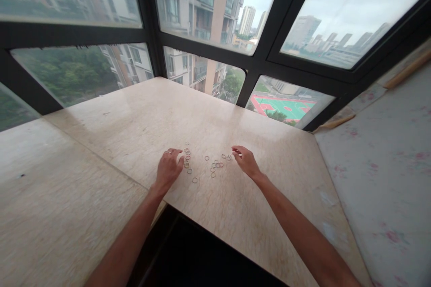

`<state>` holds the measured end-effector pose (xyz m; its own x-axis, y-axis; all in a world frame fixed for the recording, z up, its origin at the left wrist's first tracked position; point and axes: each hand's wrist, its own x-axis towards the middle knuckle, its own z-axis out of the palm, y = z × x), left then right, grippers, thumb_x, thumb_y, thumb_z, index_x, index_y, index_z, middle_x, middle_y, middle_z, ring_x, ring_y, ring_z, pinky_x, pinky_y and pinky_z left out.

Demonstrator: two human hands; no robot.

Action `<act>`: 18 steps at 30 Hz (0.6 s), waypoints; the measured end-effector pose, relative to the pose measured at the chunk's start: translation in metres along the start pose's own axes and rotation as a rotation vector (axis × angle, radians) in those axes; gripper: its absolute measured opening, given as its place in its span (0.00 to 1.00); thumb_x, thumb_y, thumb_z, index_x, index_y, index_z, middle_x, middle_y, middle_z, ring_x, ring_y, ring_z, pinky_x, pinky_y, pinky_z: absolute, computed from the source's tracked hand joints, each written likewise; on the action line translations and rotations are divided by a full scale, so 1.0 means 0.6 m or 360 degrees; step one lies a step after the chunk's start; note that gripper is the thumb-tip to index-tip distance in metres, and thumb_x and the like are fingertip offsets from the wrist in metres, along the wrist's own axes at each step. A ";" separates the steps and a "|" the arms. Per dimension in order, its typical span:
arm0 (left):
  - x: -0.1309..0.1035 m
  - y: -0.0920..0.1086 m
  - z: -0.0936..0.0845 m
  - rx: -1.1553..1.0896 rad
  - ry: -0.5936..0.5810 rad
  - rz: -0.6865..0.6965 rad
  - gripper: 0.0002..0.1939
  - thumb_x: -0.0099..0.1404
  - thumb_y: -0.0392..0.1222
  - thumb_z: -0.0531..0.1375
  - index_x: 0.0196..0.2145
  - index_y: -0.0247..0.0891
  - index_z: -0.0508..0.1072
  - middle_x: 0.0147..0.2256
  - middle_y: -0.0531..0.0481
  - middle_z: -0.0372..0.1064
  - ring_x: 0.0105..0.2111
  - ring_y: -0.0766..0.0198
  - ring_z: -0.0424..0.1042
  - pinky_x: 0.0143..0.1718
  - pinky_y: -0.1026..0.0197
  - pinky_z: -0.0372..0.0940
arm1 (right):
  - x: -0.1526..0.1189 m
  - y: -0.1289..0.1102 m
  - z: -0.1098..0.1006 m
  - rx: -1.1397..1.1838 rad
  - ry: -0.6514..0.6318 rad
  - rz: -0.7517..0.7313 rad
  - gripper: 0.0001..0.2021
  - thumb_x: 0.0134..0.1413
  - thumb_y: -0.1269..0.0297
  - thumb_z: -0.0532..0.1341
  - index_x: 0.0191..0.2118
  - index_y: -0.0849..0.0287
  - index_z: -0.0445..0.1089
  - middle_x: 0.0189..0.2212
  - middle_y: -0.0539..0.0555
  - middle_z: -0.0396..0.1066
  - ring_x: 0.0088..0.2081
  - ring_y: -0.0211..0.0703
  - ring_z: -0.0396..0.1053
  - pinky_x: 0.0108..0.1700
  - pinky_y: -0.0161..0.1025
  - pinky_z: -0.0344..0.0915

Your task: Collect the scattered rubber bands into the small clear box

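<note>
the table [134, 134] spreads out around the lone ring [206, 160], which lies flat on it. the left hand [169, 168] is left of that ring, its thumb and forefinger parted by a small gap, with nothing seen between them; the tips are right beside the long column of rings [187, 158], though contact can't be told. it wears a thin band [168, 152]. the right hand [247, 161] is right of the lone ring, thumb and fingers drawn close, a faint glint at the tips; whether they pinch a ring can't be told. as for progress, the rings look partly spread out: the column stands left of the lone ring, while the bunched rings [221, 165] at its right overlap or touch in places and seem the less separated part.
</note>
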<state>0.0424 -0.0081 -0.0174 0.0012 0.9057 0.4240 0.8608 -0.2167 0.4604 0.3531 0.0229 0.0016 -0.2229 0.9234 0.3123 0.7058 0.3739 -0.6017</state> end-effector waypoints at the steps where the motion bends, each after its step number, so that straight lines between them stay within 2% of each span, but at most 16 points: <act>1: -0.003 -0.001 -0.002 0.0088 0.0008 -0.0043 0.12 0.62 0.43 0.56 0.42 0.37 0.72 0.40 0.39 0.69 0.43 0.49 0.67 0.47 0.49 0.63 | -0.007 -0.002 0.001 0.0030 0.0036 0.0018 0.13 0.59 0.71 0.53 0.46 0.62 0.69 0.42 0.58 0.72 0.41 0.42 0.70 0.42 0.39 0.67; 3: -0.009 0.003 -0.001 0.0214 -0.0036 -0.0097 0.14 0.62 0.46 0.56 0.41 0.35 0.72 0.40 0.37 0.69 0.42 0.46 0.67 0.44 0.48 0.63 | -0.020 -0.011 0.007 0.0037 0.0009 0.0006 0.12 0.58 0.71 0.55 0.46 0.61 0.69 0.42 0.58 0.71 0.40 0.42 0.70 0.43 0.40 0.67; 5: -0.013 0.020 0.010 0.0240 -0.0119 -0.0057 0.13 0.63 0.46 0.56 0.39 0.35 0.72 0.40 0.37 0.68 0.43 0.46 0.66 0.44 0.47 0.63 | -0.029 -0.024 0.019 -0.0032 -0.0128 -0.0078 0.12 0.57 0.70 0.57 0.46 0.61 0.70 0.42 0.58 0.70 0.40 0.42 0.69 0.46 0.42 0.66; 9: -0.018 0.072 0.046 -0.0041 -0.0325 0.0263 0.11 0.62 0.41 0.57 0.42 0.36 0.71 0.42 0.40 0.68 0.44 0.52 0.66 0.48 0.50 0.63 | -0.023 -0.037 0.039 -0.0152 -0.0349 -0.0244 0.09 0.55 0.67 0.61 0.42 0.61 0.72 0.41 0.58 0.68 0.45 0.44 0.66 0.49 0.41 0.63; 11: -0.019 0.089 0.060 -0.0231 -0.0378 0.0363 0.13 0.63 0.40 0.56 0.45 0.36 0.70 0.44 0.41 0.68 0.45 0.54 0.67 0.49 0.52 0.63 | -0.011 -0.029 0.038 -0.0203 -0.0308 -0.0170 0.09 0.54 0.69 0.62 0.41 0.61 0.72 0.41 0.57 0.68 0.45 0.43 0.66 0.50 0.40 0.62; 13: -0.017 0.093 0.064 -0.0344 -0.0357 0.0364 0.14 0.64 0.40 0.55 0.47 0.36 0.69 0.45 0.42 0.67 0.46 0.56 0.67 0.50 0.53 0.63 | 0.001 -0.011 0.027 -0.0245 -0.0192 -0.0018 0.10 0.54 0.70 0.60 0.43 0.62 0.71 0.41 0.57 0.68 0.43 0.42 0.66 0.51 0.39 0.61; 15: -0.011 0.085 0.060 -0.0344 -0.0295 0.0308 0.13 0.64 0.39 0.55 0.47 0.36 0.68 0.45 0.42 0.66 0.46 0.56 0.67 0.49 0.53 0.64 | 0.008 0.010 0.013 -0.0272 -0.0088 0.0109 0.12 0.55 0.72 0.58 0.45 0.63 0.70 0.42 0.58 0.68 0.42 0.41 0.67 0.51 0.39 0.61; 18: 0.002 0.063 0.048 -0.0152 -0.0161 0.0190 0.14 0.63 0.36 0.55 0.47 0.34 0.68 0.45 0.40 0.66 0.46 0.54 0.67 0.50 0.52 0.63 | 0.005 0.038 -0.006 -0.0314 -0.0026 0.0216 0.13 0.55 0.72 0.56 0.46 0.63 0.69 0.43 0.58 0.67 0.41 0.41 0.67 0.50 0.38 0.61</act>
<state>0.0896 -0.0045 -0.0219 0.1560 0.9024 0.4016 0.7991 -0.3543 0.4857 0.3710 0.0340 -0.0083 -0.1267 0.9660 0.2256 0.8474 0.2236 -0.4815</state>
